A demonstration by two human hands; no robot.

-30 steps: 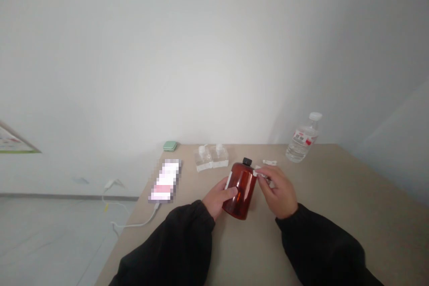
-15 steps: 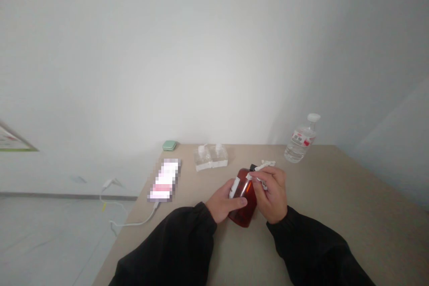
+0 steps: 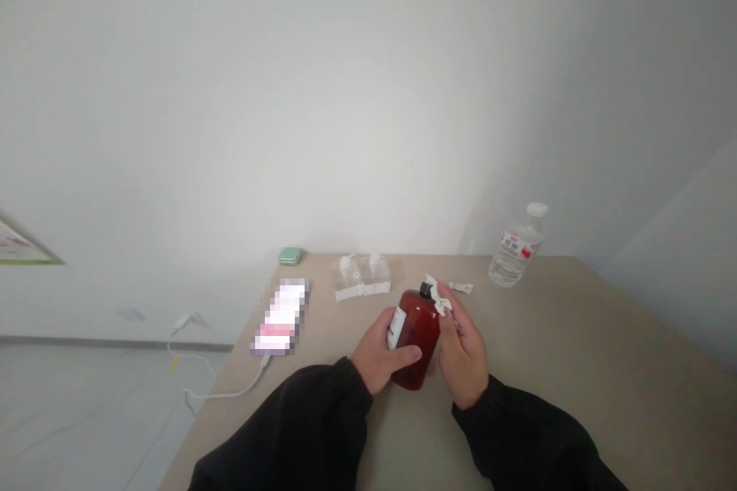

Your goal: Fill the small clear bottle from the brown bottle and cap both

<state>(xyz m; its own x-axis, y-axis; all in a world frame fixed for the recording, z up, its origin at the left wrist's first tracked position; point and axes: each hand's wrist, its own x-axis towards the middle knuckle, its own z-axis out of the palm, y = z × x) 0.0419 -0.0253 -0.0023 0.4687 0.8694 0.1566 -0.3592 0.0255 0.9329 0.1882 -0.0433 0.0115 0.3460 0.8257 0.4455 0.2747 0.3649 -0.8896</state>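
A reddish-brown bottle (image 3: 420, 326) with a black cap (image 3: 425, 289) and a white label tilts over the table in front of me. My left hand (image 3: 383, 353) is wrapped round its left side, the thumb lying across the front. A crumpled white tissue (image 3: 441, 302) is pinched in my right hand (image 3: 465, 349), against the bottle's shoulder and beside the cap. The right fingertips are partly hidden behind the tissue.
Two small clear pump bottles (image 3: 361, 276) stand at the table's back edge. A charging phone (image 3: 282, 316) and a green case (image 3: 290, 255) are left. A clear water bottle (image 3: 517, 249) stands back right; a twisted white scrap (image 3: 461, 288) lies behind my right hand.
My right hand has shifted with the tissue from the bottle's front to its right shoulder near the cap. The white scrap behind is now more visible. My left hand keeps its hold.
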